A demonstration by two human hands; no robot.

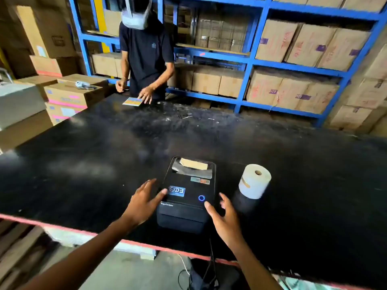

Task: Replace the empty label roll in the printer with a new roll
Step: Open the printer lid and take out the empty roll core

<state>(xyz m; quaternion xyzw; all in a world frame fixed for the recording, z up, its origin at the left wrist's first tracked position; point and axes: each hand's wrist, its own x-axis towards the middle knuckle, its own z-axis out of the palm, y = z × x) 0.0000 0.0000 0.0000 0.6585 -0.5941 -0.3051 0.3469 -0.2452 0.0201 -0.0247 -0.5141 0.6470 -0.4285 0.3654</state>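
Nearest the camera, the left hand [144,200] and right hand [223,218] reach in with fingers spread, each empty, flanking the near end of the black label printer [186,197]. The left thumb rests at or just above the lid's near-left corner; whether it touches I cannot tell. The right hand hovers at the near-right corner, beside the lit blue button [201,198].

The printer's long axis runs near to far, directly between the hands, lid closed, cardboard showing through its far window [193,166]. Opening it probably calls for both hands on the side edges.

Just right of the printer, apart from it, the new label roll [254,181] stands on end on the black table [104,153], nearer the right hand.
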